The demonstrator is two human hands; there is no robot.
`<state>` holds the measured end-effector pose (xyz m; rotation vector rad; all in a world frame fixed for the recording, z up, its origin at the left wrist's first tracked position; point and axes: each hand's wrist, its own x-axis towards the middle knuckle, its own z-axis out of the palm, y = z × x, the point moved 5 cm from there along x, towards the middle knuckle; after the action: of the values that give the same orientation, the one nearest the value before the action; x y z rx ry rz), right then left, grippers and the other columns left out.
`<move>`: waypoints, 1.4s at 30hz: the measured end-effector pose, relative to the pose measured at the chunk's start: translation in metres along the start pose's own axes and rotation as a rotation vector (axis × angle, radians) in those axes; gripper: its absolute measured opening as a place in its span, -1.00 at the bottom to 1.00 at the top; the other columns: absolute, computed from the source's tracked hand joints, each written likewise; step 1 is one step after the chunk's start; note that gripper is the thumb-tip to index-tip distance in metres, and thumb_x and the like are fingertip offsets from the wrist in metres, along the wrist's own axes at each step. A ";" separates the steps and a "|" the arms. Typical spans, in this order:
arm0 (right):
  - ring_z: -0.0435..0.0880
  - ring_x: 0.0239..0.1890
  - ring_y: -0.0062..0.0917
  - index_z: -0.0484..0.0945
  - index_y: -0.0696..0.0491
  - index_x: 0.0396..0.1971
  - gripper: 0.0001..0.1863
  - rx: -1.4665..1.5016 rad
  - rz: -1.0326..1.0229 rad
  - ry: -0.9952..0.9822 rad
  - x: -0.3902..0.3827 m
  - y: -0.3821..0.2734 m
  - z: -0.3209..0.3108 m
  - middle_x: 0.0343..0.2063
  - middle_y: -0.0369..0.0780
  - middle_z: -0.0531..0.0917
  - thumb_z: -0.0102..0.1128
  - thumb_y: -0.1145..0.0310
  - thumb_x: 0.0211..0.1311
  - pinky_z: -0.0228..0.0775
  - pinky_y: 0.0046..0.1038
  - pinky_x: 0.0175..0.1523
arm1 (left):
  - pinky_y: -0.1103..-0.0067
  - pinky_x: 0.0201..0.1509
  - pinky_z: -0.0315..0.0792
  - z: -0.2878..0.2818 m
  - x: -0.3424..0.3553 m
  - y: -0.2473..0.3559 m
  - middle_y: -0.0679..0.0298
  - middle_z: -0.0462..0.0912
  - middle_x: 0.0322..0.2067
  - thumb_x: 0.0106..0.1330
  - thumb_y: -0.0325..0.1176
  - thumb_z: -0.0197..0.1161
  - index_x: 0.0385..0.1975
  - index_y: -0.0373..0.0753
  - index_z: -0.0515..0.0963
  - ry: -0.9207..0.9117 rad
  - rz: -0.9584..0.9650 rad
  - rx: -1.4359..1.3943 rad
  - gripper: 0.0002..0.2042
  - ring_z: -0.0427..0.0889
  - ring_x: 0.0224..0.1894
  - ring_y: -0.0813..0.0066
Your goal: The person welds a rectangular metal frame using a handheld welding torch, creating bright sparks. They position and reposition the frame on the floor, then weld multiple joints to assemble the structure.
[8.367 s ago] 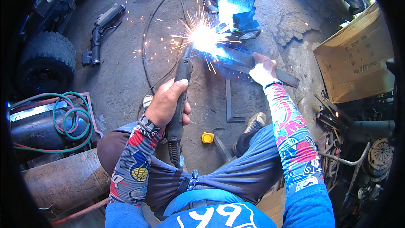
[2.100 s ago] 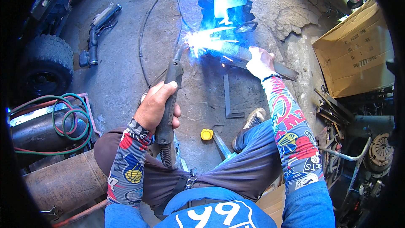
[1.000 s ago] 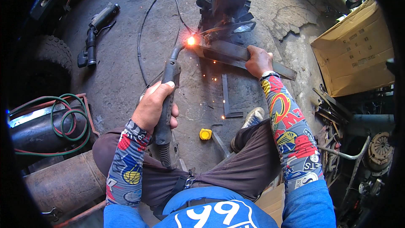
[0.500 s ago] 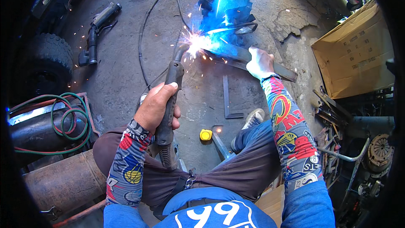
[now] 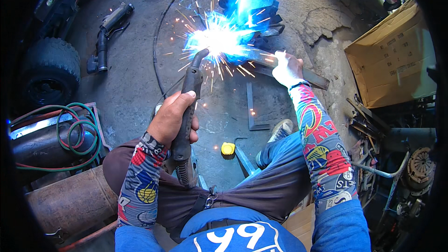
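My left hand (image 5: pixel 172 119) is wrapped round the black handle of a welding torch (image 5: pixel 192 80), its bent neck pointing up into a blinding arc with sparks flying out. The glare hides the torch tip and the end of the work. Beyond my right knee, my right hand (image 5: pixel 288 67) grips a flat metal bar (image 5: pixel 315 78) that runs from the arc down to the right. Both hands are closed. On the floor below the bar lies a metal square (image 5: pixel 252 112). A yellow tape measure (image 5: pixel 227 149) sits between my legs.
At left lie a tyre (image 5: pixel 51 65), coiled green and red hoses (image 5: pixel 77 130) and a rusty cylinder (image 5: pixel 74 198). A black cable (image 5: pixel 156 42) crosses the floor near a dark hose-like part (image 5: pixel 102 42). A cardboard box (image 5: pixel 396 60) and scrap metal parts (image 5: pixel 417 168) stand at right.
The arc's glare has grown larger and whiter, with sparks spreading wider and hiding more of the bar's end. Both hands keep nearly the same place and hold.
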<state>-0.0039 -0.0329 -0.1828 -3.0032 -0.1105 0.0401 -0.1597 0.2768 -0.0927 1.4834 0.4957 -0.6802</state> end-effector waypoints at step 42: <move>0.69 -0.13 -0.08 0.61 -0.03 -0.35 -0.82 0.124 -0.012 0.052 -0.001 0.003 -0.003 -0.32 -0.07 0.73 0.20 0.41 -0.04 0.31 -0.11 0.01 | 0.55 -0.67 0.48 0.001 0.000 0.000 0.22 0.53 -0.57 0.42 -0.04 0.03 0.15 -0.23 0.33 0.002 0.038 -0.061 -0.55 0.54 -0.74 0.46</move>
<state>-0.0044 -0.0359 -0.1802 -2.8774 -0.1160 -0.0314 -0.1598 0.2758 -0.0923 1.4332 0.4849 -0.6291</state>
